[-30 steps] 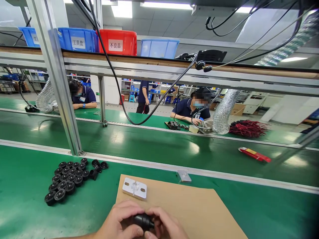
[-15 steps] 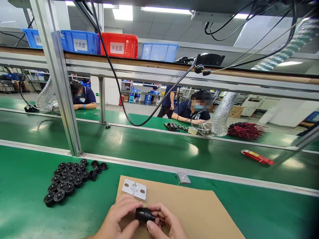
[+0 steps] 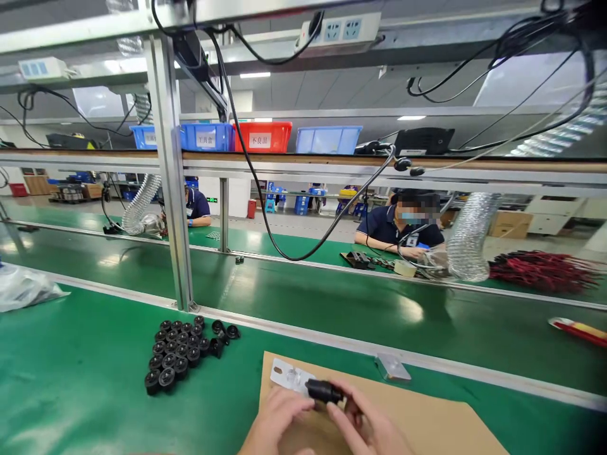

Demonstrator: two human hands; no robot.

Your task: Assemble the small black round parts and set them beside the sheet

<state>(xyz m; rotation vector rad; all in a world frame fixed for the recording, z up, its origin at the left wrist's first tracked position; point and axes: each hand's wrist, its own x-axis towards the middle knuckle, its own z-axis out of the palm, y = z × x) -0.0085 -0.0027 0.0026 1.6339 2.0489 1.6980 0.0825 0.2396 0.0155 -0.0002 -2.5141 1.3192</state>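
On the upper shelf (image 3: pixel 332 159) stand four bins in a row: two blue bins (image 3: pixel 190 136) with white labels, a red bin (image 3: pixel 262 136) with a white label, and a further blue bin (image 3: pixel 328 139); their contents cannot be seen from this angle. On the green counter (image 3: pixel 71 385) lies a brown cardboard sheet (image 3: pixel 427 423), and at its far left corner rests a white mounting plate (image 3: pixel 290 377) with a clear centre piece. A small clear plastic piece (image 3: pixel 392 367) lies just beyond the sheet's far edge. The left hand (image 3: pixel 277 424) and the right hand (image 3: pixel 367 430) meet above the cardboard sheet, both partly closed, fingers curled, together gripping a single black cylindrical part (image 3: pixel 322 392). The left hand's fingertips (image 3: pixel 303 407) touch the part from below left; the right hand's fingers close on its right end. The part is short, dark and matte, lying roughly horizontal, with a wider collar at its left end. To the left on the counter, well apart from the hands, a cluster of black round caps (image 3: pixel 176 356) sits packed in rows, with a few loose ones at its far right end. A co-worker (image 3: pixel 398 229) sits at the far side of the conveyor
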